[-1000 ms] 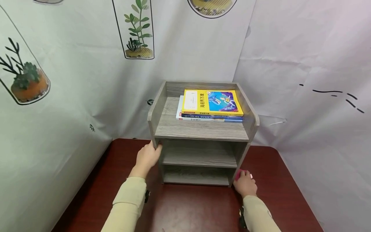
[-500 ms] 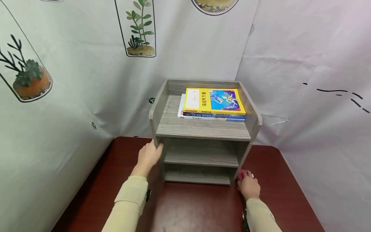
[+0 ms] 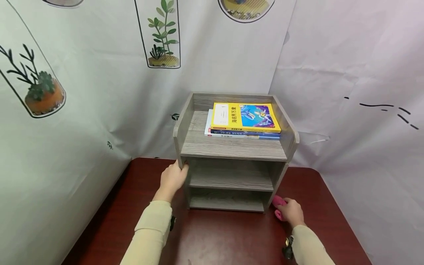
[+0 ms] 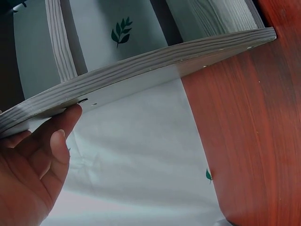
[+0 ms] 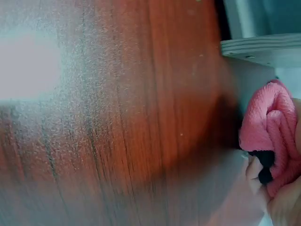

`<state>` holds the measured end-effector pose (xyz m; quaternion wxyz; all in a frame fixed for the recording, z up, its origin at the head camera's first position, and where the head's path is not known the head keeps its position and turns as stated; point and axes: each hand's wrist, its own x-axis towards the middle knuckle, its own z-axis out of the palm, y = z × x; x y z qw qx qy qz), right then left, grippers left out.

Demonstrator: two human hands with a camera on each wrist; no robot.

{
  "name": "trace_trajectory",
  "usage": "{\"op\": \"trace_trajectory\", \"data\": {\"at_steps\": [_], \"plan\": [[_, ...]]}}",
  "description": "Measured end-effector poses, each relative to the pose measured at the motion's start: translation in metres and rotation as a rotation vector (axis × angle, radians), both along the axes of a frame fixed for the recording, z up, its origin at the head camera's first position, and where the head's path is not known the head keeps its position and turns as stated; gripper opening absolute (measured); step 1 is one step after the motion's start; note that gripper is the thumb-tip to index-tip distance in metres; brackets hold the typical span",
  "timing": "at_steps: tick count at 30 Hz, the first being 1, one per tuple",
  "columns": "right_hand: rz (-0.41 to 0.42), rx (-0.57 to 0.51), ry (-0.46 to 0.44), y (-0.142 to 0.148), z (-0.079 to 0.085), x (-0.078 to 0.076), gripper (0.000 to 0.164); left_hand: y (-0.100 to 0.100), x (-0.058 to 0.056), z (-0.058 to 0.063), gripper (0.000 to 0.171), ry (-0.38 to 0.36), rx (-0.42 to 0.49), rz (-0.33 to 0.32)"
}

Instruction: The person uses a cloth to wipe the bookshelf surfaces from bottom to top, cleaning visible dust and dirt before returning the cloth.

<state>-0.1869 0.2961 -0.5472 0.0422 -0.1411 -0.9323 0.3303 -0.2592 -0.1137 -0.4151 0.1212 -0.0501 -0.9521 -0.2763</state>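
A grey wood-grain shelf unit (image 3: pixel 232 149) stands upright on the red-brown table. Beside its left side panel, my left hand (image 3: pixel 173 179) touches the outer face; in the left wrist view a fingertip of that hand (image 4: pixel 40 165) rests on the panel, thumb apart from it. My right hand (image 3: pixel 293 212) grips a folded pink plush cloth (image 5: pixel 268 120) low by the shelf's right side. A small black patch shows on the cloth in the right wrist view. The cloth's far part is partly hidden by the hand.
Several stacked books, a yellow one (image 3: pixel 225 116) on top, lie on the shelf's top board. Two lower compartments face me. The table (image 3: pixel 225 235) extends in front and to both sides. A white printed curtain (image 3: pixel 99 92) hangs behind and at the sides.
My right hand has drawn back slightly rightward and away from the shelf's right panel, so more of the pink cloth shows. The left hand stays at the left panel; the view shifts slightly.
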Motion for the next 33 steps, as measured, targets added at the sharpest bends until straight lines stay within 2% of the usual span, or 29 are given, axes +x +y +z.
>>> {"op": "trace_trajectory", "data": {"at_steps": [4, 13, 18, 25, 29, 33], "plan": [[0.038, -0.051, -0.034, 0.002, 0.011, 0.006, 0.031, 0.0, 0.0, 0.0, 0.038, -0.004, 0.0, 0.001], [0.119, -0.003, -0.129, -0.011, 0.03, 0.026, 0.029, -0.001, -0.002, 0.0, 0.039, 0.0, 0.006, 0.009], [0.186, 0.076, -0.168, -0.029, 0.041, 0.035, 0.021, 0.0, -0.002, -0.001, 0.041, -0.011, 0.012, 0.007], [0.231, 0.199, -0.089, -0.057, 0.059, 0.037, 0.018, 0.001, -0.001, 0.0, 0.04, -0.017, 0.011, 0.009], [0.237, 0.251, -0.011, -0.071, 0.069, 0.04, 0.021, 0.002, -0.002, -0.001, 0.04, -0.006, 0.0, 0.009], [0.238, 0.272, 0.101, -0.084, 0.07, 0.041, 0.027, 0.001, -0.003, -0.001, 0.04, -0.002, -0.012, 0.017]]}}
